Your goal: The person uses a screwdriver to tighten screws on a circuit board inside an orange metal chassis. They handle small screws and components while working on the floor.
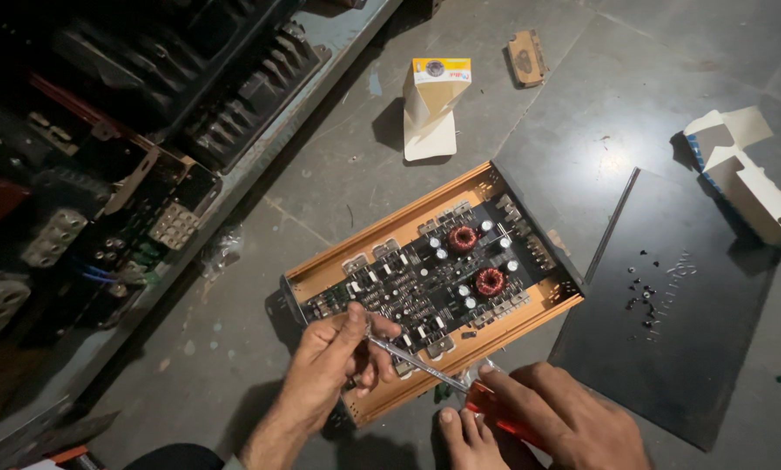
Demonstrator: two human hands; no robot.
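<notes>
Grey stone floor (460, 104) fills the view, dim and scuffed, with a shelf (103, 174) of dark electronic parts running along the nine to eleven o'clock side.

At centre lies an open amplifier (434, 283), an orange metal case turned at a slant, its black circuit board showing two red coils (476, 259) and a scatter of small silver capacitors. Its flat black cover (669, 322) lies just beside it at three to four o'clock, with loose screws (641, 292) sprinkled on top.

At six o'clock the left hand (334, 361) rests on the case's near edge, fingers curled shut around the metal shaft of a screwdriver (425, 365), pinching it near the tip, which meets the board's near edge. The right hand (565, 413), at five o'clock, is closed around the screwdriver's red handle, index finger stretched along it. A bare foot (464, 435) sits under the right hand, toes touching the case's near edge.

At twelve o'clock, well apart from the amplifier, stands an opened white and yellow carton (434, 104). A small brown piece of card (526, 57) lies near it at one o'clock. A torn white box (743, 174) lies at two o'clock, beside the cover's far corner.
</notes>
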